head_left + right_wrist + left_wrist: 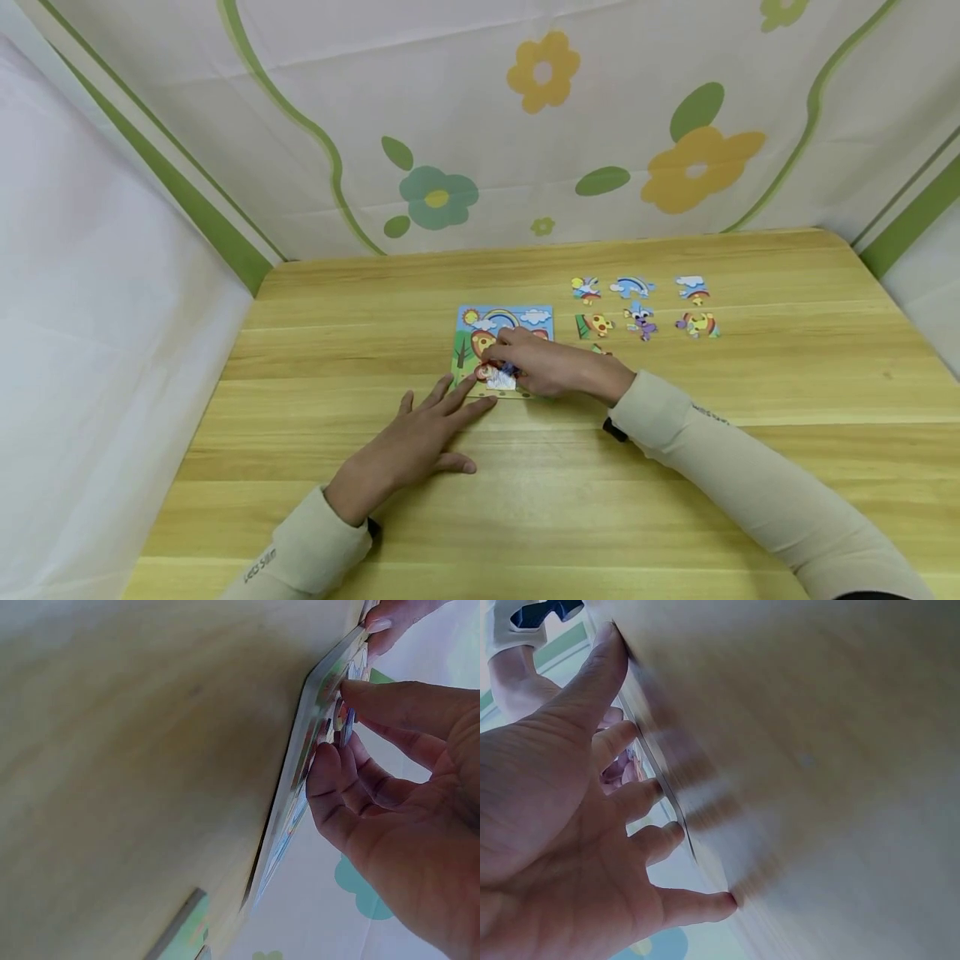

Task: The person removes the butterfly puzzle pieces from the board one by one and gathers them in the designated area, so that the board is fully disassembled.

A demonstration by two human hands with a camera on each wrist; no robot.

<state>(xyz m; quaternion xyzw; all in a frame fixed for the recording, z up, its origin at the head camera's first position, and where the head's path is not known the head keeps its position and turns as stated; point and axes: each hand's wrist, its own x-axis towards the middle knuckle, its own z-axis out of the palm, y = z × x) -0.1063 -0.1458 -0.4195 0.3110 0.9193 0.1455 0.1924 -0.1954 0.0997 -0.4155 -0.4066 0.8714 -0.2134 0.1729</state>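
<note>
A small picture puzzle board (534, 317) lies on the wooden table, printed with a sun, a rainbow, clouds and a tree. My right hand (551, 367) is over the board's lower right part. Between its thumb and fingers it pinches a blue-purple puzzle piece (347, 727), tilted up from the surface; the hand hides much of it. My left hand (416, 442) is spread out with straight fingers. Its fingertips touch the lower left edge of the board, and the thumb rests on the table. Near those fingertips shows a white striped patch (501, 381) on the board.
Several loose puzzle pieces lie right of the board, among them a rainbow piece (633, 287), a cloud piece (692, 285) and a purple-blue piece (642, 322). One piece (600, 350) is partly behind my right wrist. A flowered cloth (487, 100) hangs behind the table (300, 333).
</note>
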